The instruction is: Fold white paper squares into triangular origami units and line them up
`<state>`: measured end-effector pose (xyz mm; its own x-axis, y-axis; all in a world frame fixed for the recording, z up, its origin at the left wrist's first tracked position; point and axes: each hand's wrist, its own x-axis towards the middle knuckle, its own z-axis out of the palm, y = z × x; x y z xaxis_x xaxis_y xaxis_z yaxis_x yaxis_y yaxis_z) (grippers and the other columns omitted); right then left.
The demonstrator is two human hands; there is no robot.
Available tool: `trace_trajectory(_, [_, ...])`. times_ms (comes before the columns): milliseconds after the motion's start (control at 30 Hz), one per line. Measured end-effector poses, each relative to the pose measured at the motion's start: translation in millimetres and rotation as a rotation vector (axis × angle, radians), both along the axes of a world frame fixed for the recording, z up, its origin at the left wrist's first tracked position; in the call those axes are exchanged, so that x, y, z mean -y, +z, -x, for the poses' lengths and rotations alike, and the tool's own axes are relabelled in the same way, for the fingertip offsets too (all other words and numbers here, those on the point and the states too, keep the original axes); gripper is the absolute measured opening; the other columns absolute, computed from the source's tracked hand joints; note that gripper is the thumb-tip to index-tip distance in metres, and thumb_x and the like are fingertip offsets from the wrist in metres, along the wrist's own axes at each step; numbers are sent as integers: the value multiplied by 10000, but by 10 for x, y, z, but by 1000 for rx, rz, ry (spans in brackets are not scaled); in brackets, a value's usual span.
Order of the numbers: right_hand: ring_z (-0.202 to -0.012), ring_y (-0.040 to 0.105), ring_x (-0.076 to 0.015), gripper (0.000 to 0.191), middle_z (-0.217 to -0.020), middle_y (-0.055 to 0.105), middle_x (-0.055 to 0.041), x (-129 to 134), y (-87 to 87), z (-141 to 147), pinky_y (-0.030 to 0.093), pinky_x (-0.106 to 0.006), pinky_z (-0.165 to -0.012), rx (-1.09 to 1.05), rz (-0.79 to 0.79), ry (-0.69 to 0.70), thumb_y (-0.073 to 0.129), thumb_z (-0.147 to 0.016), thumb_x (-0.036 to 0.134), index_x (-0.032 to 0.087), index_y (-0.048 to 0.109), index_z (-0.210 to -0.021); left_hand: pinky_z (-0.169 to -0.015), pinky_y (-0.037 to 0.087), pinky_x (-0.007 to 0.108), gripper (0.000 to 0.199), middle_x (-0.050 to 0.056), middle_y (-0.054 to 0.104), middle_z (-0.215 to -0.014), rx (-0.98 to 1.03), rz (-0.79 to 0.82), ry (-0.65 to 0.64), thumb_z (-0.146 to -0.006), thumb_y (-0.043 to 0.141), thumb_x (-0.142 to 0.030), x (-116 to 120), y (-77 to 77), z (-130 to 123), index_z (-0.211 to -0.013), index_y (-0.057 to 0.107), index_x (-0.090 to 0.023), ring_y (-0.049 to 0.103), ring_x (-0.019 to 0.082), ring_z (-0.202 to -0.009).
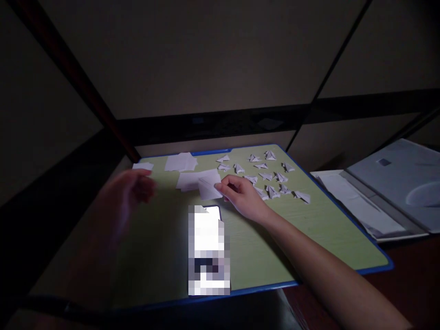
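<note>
Between the thumb and fingers of my right hand (242,197) is a small white sheet of paper (209,187), held just above the table. Behind that sheet, more loose white sheets (188,181) overlap on the green tabletop (261,247). My left hand (135,185) is raised over the left side of the table, dark and smeared by motion, so its fingers cannot be made out. Several small folded paper pieces (270,156) are spread over the back right of the table. A lit phone (209,256), its screen blurred out, lies nearest the front edge.
A stack of white paper (180,162) lies at the back, with another sheet (143,166) at the back left corner. Right of the table is an open box (395,183) with papers inside. A panelled wall (206,59) rises behind.
</note>
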<state>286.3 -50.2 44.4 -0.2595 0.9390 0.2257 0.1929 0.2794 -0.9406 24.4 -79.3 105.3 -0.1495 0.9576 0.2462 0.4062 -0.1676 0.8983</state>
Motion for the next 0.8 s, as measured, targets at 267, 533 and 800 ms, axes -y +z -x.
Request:
trace_trajectory(267, [-540, 387, -108, 333, -582, 453, 48, 9, 7, 0, 276, -279, -527, 4, 17, -15, 571, -894, 446, 195, 530, -680, -520, 494, 240, 301, 27, 648, -632, -37, 140, -329, -820, 636, -465, -214, -322, -728, -760, 642, -170, 590, 129, -546])
trace_trajectory(533, [-547, 391, -105, 326, -590, 450, 42, 42, 17, 12, 268, -285, -528, 59, -22, 30, 571, -905, 405, 201, 509, -659, -526, 525, 247, 252, -17, 583, -601, 243, 162, -280, -762, 700, -394, -192, -584, -743, -703, 599, -171, 576, 122, -538])
trace_trajectory(800, [-553, 390, -110, 297, -589, 444, 40, 62, 19, 5, 259, -290, -531, 107, -15, 57, 592, -891, 382, 202, 516, -668, -457, 452, 216, 265, -33, 565, -561, 233, 110, -239, -778, 667, -376, -143, -671, -777, -654, 537, -181, 559, 102, -479])
